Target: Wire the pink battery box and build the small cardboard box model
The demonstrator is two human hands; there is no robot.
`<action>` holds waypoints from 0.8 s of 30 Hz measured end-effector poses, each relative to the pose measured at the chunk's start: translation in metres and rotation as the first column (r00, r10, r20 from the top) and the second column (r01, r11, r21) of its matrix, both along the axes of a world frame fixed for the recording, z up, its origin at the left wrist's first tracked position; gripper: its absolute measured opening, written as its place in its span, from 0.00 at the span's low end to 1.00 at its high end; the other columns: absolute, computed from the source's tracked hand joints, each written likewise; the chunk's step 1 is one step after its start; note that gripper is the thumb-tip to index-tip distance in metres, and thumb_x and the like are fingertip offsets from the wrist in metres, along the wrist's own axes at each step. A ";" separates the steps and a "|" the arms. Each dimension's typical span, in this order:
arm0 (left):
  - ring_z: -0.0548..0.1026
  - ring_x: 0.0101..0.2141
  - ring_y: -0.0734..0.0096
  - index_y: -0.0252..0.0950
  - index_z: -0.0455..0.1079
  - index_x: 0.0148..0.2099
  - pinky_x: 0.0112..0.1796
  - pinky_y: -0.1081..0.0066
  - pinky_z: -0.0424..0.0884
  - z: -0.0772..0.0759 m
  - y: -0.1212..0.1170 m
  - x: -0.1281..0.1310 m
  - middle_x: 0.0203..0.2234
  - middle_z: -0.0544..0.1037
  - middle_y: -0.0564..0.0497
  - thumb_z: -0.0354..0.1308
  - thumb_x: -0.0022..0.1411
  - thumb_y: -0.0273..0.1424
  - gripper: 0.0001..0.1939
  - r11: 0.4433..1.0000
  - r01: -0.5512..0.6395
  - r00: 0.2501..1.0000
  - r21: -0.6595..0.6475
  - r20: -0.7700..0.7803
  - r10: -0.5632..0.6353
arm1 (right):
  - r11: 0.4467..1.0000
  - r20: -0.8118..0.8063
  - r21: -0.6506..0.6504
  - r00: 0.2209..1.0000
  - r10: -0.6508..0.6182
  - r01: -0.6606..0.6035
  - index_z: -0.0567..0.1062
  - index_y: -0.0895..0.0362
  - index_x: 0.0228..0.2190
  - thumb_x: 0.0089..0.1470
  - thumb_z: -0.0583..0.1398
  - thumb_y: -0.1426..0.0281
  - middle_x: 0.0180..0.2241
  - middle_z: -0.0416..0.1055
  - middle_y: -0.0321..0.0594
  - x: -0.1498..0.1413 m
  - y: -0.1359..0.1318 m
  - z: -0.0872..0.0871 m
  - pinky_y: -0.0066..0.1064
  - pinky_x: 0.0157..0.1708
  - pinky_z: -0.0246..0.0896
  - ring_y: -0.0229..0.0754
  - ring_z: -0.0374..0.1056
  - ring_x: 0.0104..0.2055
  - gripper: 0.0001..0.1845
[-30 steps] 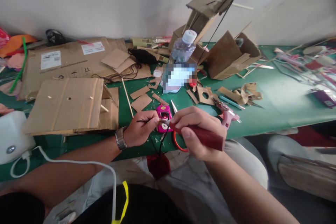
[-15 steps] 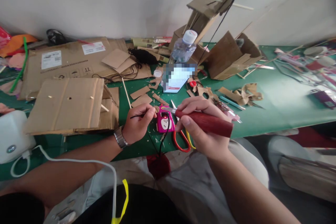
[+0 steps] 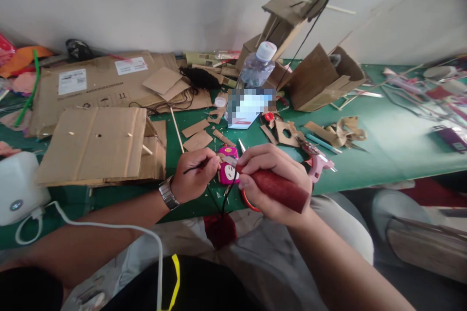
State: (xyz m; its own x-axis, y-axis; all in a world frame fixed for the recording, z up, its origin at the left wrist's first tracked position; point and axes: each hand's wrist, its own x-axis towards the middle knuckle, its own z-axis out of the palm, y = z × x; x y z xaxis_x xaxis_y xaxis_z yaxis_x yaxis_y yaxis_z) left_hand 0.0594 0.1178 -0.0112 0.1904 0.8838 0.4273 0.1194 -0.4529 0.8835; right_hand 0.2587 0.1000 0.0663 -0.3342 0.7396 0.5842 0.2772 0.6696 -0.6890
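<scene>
My right hand (image 3: pixel 272 175) is wrapped round a knife (image 3: pixel 277 188) with a thick red handle. Its short blade (image 3: pixel 229 160) points left and meets a small brown piece (image 3: pixel 221 156), apparently cardboard, at my left fingertips. My left hand (image 3: pixel 195 172) pinches that piece, mostly covered by the fingers. A thin black cord (image 3: pixel 190 170) sticks out on the left side of the same hand. Under the blade lies a pink power socket (image 3: pixel 228 177) with a black cable. Scissors (image 3: pixel 250 200) with an orange handle are partly hidden beneath my right hand.
Cardboard scraps (image 3: pixel 197 141), a phone (image 3: pixel 242 119) and a plastic bottle (image 3: pixel 257 68) lie or stand ahead. To the left is a cardboard structure (image 3: pixel 95 143); a pink glue gun (image 3: pixel 319 163) lies right. A white cable (image 3: pixel 109 225) crosses over my left forearm.
My right hand has shifted slightly left, and the knife's handle end has swung down. The blade has come to the piece in my left fingers. My left hand has barely moved.
</scene>
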 end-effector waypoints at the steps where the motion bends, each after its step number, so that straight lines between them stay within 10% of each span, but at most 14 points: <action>1: 0.66 0.21 0.78 0.36 0.70 0.30 0.25 0.76 0.61 0.000 0.000 0.000 0.19 0.71 0.56 0.57 0.74 0.34 0.17 1.000 -0.002 1.000 0.002 0.001 0.002 | 1.000 0.009 0.007 1.000 0.004 -0.004 0.77 0.56 0.38 0.57 0.68 0.77 0.38 0.78 0.42 0.000 0.000 0.000 0.35 0.44 0.76 0.42 0.77 0.41 0.08; 24: 0.59 0.21 0.78 0.36 0.65 0.29 0.24 0.75 0.56 -0.006 0.001 -0.001 0.18 0.63 0.58 0.56 0.73 0.37 0.19 0.999 -0.013 1.000 -0.029 -0.023 0.013 | 0.995 0.138 0.101 0.990 -0.012 -0.003 0.73 0.53 0.41 0.61 0.66 0.77 0.42 0.77 0.42 -0.013 -0.008 -0.014 0.30 0.42 0.78 0.39 0.78 0.42 0.10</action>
